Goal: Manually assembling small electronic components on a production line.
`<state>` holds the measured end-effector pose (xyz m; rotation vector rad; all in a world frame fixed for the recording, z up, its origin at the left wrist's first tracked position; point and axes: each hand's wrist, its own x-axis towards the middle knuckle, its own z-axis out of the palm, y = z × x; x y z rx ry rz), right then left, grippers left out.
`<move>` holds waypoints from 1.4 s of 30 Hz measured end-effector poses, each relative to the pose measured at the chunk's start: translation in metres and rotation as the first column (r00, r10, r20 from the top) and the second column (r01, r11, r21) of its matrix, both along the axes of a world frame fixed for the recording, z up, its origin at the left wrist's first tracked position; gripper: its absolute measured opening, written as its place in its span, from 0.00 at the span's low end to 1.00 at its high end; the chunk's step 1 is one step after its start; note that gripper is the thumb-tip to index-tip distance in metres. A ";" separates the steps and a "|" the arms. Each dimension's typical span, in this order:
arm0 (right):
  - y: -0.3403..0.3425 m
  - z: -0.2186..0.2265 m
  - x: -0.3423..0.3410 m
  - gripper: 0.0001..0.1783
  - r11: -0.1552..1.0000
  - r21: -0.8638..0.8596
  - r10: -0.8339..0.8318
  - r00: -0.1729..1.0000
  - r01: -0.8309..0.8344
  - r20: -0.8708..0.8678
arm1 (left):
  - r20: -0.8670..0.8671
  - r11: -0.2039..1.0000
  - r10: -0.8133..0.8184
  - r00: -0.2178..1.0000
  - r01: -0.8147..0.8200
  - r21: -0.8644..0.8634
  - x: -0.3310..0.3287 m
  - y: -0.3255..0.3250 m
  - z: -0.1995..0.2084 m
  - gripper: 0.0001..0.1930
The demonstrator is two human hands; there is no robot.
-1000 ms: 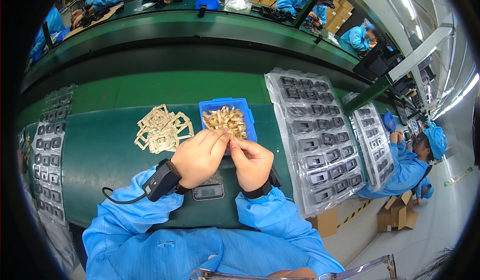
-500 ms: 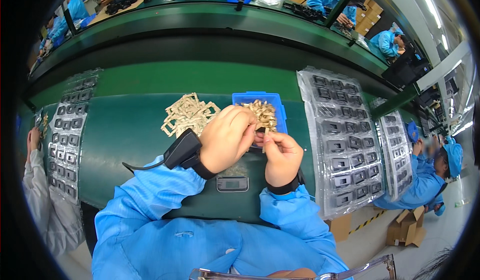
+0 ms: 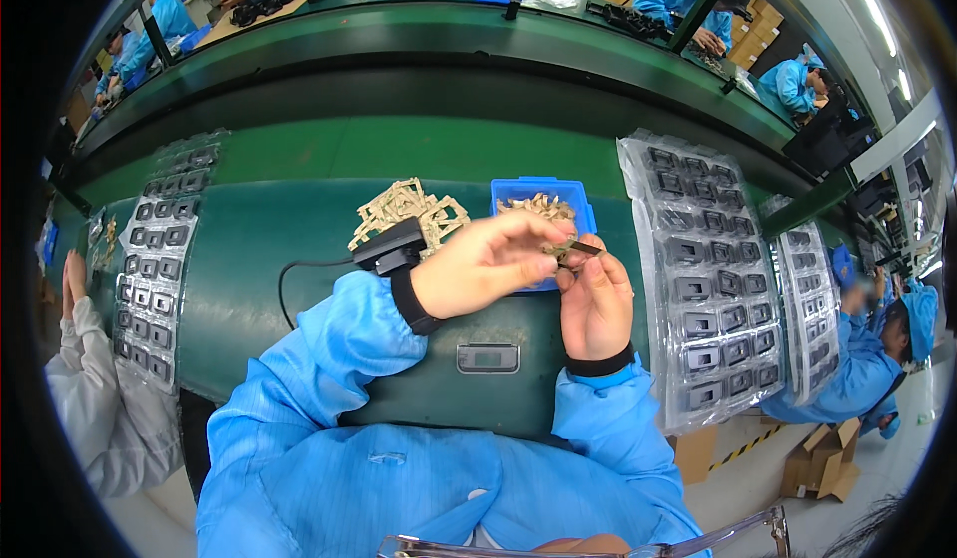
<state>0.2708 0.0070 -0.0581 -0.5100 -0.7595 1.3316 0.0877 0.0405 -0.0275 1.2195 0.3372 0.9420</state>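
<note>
We hold one small tan part (image 3: pixel 566 249) between both hands just above the near edge of the blue box (image 3: pixel 543 192): the fingers of our left hand (image 3: pixel 478 264) pinch its left end, and the fingers of our right hand (image 3: pixel 596 299) pinch its right end. It seems we are in the step of separating or fitting this piece, with more tan parts in the box and a loose pile (image 3: pixel 407 209) on the green tabletop (image 3: pixel 269 249). The next move calls for a small, careful pull or twist, we think, without dropping the piece.
</note>
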 end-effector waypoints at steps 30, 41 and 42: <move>-0.070 0.027 0.017 0.22 0.851 0.174 0.077 0.445 -0.496 0.892 | -0.415 0.941 -0.159 0.896 0.265 0.212 -0.064 -0.095 -0.001 0.10; -0.072 0.013 0.005 0.28 0.866 0.289 -0.188 0.270 -0.407 0.944 | -0.645 0.818 0.503 0.575 -0.075 0.571 -0.054 -0.109 -0.016 0.19; -0.070 0.012 0.004 0.27 0.861 0.313 -0.206 0.286 -0.402 0.936 | -0.634 0.805 0.524 0.569 -0.088 0.587 -0.053 -0.108 -0.015 0.19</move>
